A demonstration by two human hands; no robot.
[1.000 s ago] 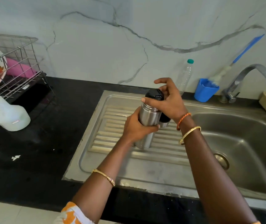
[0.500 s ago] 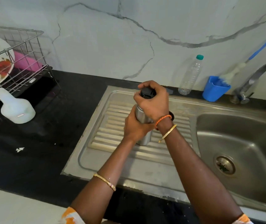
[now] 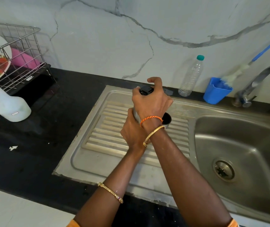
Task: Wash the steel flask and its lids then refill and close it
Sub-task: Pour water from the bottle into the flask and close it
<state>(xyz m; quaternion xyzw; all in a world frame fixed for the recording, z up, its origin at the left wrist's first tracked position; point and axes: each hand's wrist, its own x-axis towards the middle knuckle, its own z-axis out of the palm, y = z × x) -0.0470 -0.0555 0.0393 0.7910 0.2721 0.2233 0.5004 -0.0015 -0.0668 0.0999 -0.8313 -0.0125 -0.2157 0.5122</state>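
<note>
The steel flask (image 3: 135, 114) stands upright over the ribbed drainboard (image 3: 108, 128), mostly hidden by both hands. My left hand (image 3: 133, 133) wraps around its body from the left. My right hand (image 3: 151, 102) sits on top, fingers closed around the black inner lid (image 3: 145, 91) at the flask's mouth. The flask's steel cup lid (image 3: 166, 119), dark inside, stands on the drainboard just right of my right wrist.
The sink basin (image 3: 239, 141) with its drain lies to the right, below the tap (image 3: 258, 79). A plastic bottle (image 3: 191, 76) and a blue cup (image 3: 216, 90) holding a brush stand at the back. A white jug (image 3: 10, 105) and a wire dish rack (image 3: 8, 59) sit left.
My right hand has closed down over the black lid and turned on it. The view has shifted, with the flask held in the same spot over the drainboard.
</note>
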